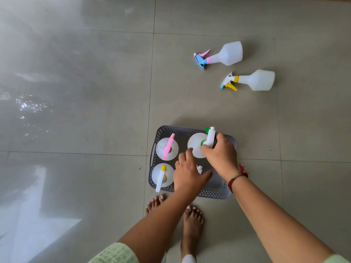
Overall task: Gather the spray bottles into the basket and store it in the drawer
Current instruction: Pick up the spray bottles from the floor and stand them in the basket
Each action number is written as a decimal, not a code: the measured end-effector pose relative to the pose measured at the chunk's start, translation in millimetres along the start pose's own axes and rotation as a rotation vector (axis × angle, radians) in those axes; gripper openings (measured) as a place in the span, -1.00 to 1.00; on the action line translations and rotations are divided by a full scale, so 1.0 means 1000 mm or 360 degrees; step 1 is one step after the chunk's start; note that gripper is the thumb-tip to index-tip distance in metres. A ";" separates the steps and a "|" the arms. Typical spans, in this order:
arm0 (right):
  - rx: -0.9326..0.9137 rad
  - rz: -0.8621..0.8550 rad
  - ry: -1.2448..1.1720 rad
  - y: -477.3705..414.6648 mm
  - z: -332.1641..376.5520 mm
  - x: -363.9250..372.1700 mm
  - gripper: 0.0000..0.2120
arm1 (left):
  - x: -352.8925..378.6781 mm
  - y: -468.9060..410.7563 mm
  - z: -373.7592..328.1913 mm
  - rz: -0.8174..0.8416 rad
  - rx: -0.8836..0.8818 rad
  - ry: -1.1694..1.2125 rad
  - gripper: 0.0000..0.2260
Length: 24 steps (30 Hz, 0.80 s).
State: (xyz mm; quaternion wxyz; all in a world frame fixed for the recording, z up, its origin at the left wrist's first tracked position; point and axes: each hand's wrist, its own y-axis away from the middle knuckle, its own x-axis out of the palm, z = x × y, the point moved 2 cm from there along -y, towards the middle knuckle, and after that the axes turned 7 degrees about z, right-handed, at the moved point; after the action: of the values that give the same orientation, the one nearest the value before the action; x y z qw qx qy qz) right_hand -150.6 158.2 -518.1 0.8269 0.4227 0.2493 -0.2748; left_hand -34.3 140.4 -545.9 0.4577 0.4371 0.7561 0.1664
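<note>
Both hands over the basket [214, 194]: right [221, 156] grasping green-topped bottle [197, 146], left [187, 174] released.

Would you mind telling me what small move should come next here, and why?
Probably let the right hand release the green-trigger bottle, since it already stands upright in the grey basket. Two bottles, the pink-collared bottle and the yellow-collared bottle, lie on the floor beyond the basket, not yet gathered.

Grey perforated basket [214, 194] held upright translucent spray bottles; beyond it, pink-trigger bottle [226, 54] and yellow-trigger bottle [254, 80] lay sideways.
</note>
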 end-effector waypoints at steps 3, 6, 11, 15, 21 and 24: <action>0.0046 0.0075 -0.0039 -0.005 -0.004 0.009 -0.63 | 0.009 0.004 0.013 0.0121 -0.0092 -0.0251 -0.23; 0.0120 0.0106 -0.0043 -0.011 -0.013 0.018 -0.63 | 0.012 0.001 0.022 0.0123 -0.0092 -0.0488 -0.30; 0.0171 0.0227 0.0056 -0.014 -0.024 0.038 -0.71 | 0.015 -0.001 0.030 0.0134 -0.0061 -0.0530 -0.39; 0.0226 0.0308 0.0085 -0.017 -0.029 0.048 -0.69 | 0.019 -0.001 0.032 0.0157 -0.0065 -0.0526 -0.37; 0.0288 0.0368 0.0069 -0.022 -0.032 0.044 -0.67 | 0.014 0.003 0.027 0.0184 -0.0098 -0.0440 -0.29; 0.0331 0.0401 0.0184 -0.017 -0.024 0.036 -0.49 | 0.005 0.004 0.021 0.0182 -0.0100 -0.0371 -0.23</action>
State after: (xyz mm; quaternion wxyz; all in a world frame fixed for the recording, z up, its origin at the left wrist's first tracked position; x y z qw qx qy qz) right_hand -140.0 161.0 -563.8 0.7909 0.5489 0.2118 -0.1685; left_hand -15.4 143.7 -556.7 0.5456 0.4814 0.6661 0.1638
